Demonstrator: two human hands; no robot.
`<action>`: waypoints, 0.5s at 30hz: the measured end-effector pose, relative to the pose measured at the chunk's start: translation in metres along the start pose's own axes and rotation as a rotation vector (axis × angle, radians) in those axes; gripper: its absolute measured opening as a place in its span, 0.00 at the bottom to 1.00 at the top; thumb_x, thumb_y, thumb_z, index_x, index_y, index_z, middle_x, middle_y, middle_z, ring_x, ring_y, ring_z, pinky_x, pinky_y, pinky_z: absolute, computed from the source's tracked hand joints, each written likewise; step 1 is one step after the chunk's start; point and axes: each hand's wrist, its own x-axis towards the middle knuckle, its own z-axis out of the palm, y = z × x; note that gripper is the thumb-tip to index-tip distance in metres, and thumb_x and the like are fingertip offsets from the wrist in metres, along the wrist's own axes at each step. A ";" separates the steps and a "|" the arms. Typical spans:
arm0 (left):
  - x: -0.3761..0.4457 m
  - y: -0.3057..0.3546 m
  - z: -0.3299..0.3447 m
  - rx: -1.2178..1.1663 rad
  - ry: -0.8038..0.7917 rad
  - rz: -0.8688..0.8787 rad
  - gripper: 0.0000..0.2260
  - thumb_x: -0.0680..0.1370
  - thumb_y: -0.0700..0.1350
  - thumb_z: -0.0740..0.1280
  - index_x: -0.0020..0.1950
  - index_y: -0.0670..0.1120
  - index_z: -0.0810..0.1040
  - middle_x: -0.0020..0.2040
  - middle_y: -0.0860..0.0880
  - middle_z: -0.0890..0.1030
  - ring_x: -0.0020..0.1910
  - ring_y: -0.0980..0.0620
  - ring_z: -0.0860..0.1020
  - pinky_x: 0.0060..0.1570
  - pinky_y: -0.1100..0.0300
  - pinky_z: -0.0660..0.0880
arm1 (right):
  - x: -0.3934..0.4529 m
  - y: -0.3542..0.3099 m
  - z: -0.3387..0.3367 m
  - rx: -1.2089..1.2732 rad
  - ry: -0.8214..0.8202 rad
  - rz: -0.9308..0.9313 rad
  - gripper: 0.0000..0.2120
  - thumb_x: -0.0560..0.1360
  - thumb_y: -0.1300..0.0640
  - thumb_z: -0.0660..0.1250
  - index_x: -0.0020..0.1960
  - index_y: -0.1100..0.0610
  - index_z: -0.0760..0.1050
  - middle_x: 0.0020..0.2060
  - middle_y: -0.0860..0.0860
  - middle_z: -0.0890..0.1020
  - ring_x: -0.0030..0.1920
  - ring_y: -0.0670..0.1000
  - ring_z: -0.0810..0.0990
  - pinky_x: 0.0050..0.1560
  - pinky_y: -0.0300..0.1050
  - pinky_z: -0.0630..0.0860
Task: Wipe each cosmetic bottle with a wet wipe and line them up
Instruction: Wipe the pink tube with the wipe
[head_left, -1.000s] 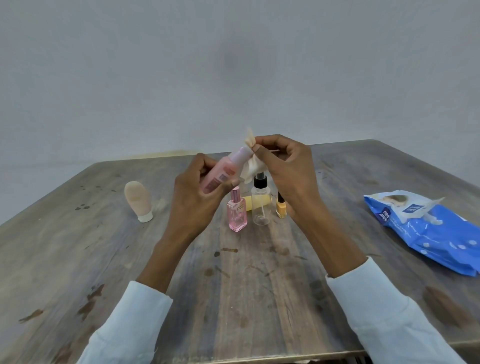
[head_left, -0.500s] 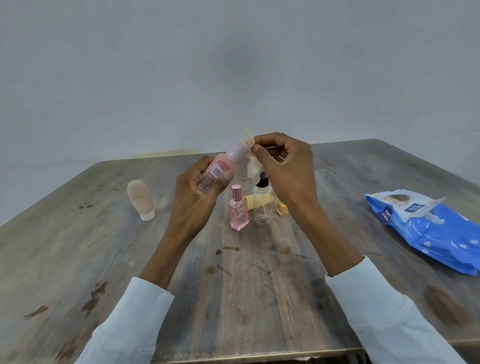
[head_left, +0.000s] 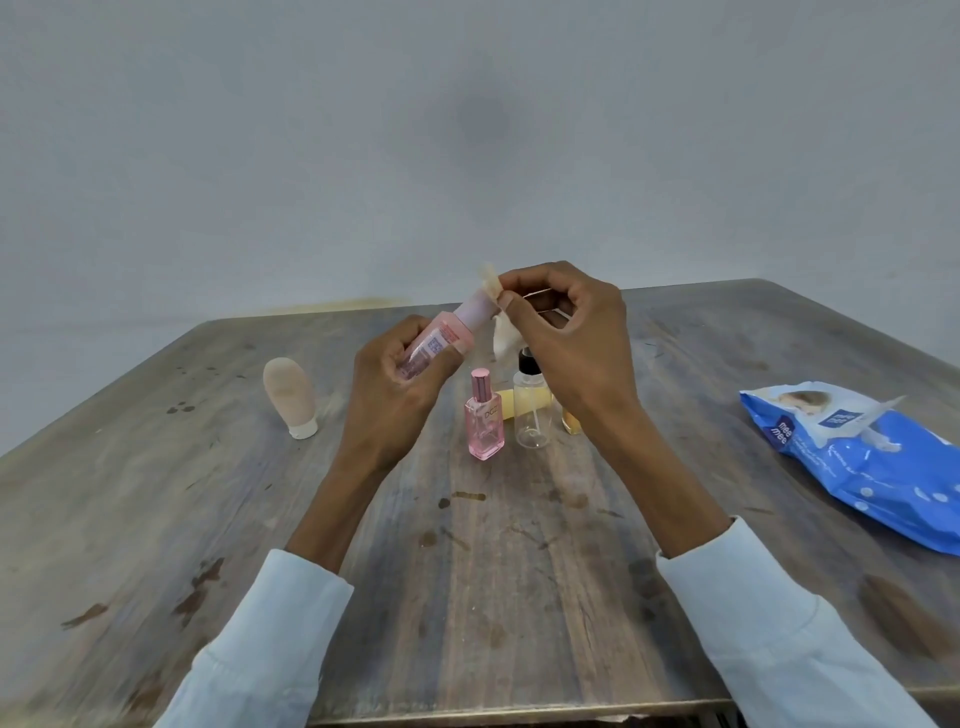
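Pink bottle (head_left: 441, 338) is gripped by left hand (head_left: 395, 395), wipe (head_left: 501, 332) pinched by right hand (head_left: 566, 338); "mee mee" is read on blue pack (head_left: 852, 457).

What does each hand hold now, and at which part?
The left hand grips the pink tube at its lower body. The right hand pinches the wipe against the tube's cap.
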 end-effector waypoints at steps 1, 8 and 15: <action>0.000 0.001 -0.001 -0.019 -0.005 -0.011 0.12 0.79 0.54 0.70 0.53 0.46 0.84 0.38 0.46 0.79 0.35 0.45 0.77 0.34 0.49 0.75 | 0.001 0.001 -0.001 0.056 -0.013 0.044 0.03 0.80 0.57 0.76 0.54 0.53 0.87 0.47 0.47 0.88 0.47 0.44 0.87 0.46 0.46 0.85; -0.001 0.008 0.002 -0.258 -0.121 -0.134 0.17 0.80 0.50 0.67 0.52 0.35 0.79 0.30 0.54 0.68 0.27 0.58 0.65 0.28 0.68 0.63 | 0.001 0.006 -0.003 0.353 -0.035 0.284 0.02 0.78 0.57 0.77 0.49 0.50 0.88 0.53 0.62 0.87 0.49 0.56 0.82 0.50 0.56 0.79; -0.003 0.010 0.003 -0.173 -0.074 -0.050 0.09 0.81 0.49 0.67 0.48 0.43 0.79 0.34 0.51 0.73 0.31 0.58 0.69 0.31 0.68 0.67 | -0.004 0.008 0.007 0.501 -0.116 0.462 0.08 0.80 0.66 0.73 0.59 0.63 0.82 0.51 0.62 0.88 0.51 0.57 0.86 0.59 0.55 0.83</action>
